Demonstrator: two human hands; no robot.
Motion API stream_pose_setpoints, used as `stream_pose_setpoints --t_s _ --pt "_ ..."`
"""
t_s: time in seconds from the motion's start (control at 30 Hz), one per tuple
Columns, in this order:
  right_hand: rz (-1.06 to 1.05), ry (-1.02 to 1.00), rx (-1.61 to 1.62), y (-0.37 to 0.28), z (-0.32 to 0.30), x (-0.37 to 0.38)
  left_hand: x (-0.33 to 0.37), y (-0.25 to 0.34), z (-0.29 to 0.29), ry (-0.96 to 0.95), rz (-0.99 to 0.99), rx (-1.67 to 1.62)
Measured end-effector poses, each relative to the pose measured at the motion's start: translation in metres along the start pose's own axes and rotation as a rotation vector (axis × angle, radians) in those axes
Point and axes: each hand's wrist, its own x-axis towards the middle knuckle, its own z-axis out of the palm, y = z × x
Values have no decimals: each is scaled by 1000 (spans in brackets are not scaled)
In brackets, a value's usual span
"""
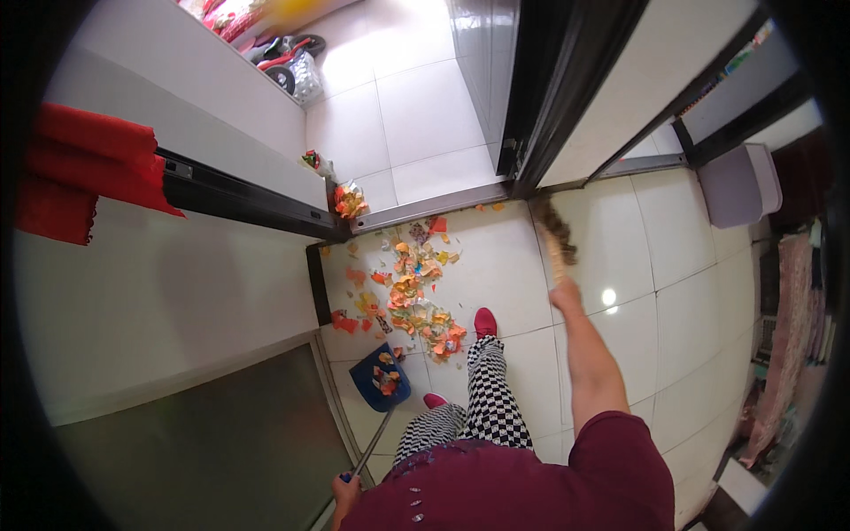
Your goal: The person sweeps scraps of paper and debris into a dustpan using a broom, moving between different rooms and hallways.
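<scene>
My right hand (564,295) grips a short hand broom (556,237) with a pale handle and brown bristles, slightly blurred. The bristles are down near the doorway's right corner. At lower left my left hand (346,487) is closed on the long handle of a blue dustpan (381,379). Some orange and pale scraps lie in the pan, which rests on the tiles. Between the pan and the door sill spreads a heap of torn paper scraps (416,292), orange, yellow and white. My feet in red shoes stand just behind the heap.
Beyond the metal door sill (434,206) lies another tiled room with a wheeled toy (283,75). A crumpled orange bundle (351,201) sits at the left door post. A red cloth (97,168) hangs at left. A grey bin (739,186) stands at right.
</scene>
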Motion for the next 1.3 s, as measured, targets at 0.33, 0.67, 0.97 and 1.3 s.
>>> stream_pose_setpoints --t_s 0.33,0.67,0.97,1.3 --pt "-324 -290 -236 -88 -13 -91 -2 20 -4 16 -17 -105" --pt "-173 -107 -54 -12 30 -84 16 -35 -17 -145 -40 -166" --pt "-204 -501 -77 -157 73 -160 17 -79 -13 -37 -95 -223" --pt "-890 -245 -522 -200 17 -70 1 -71 32 110 -270 -436"
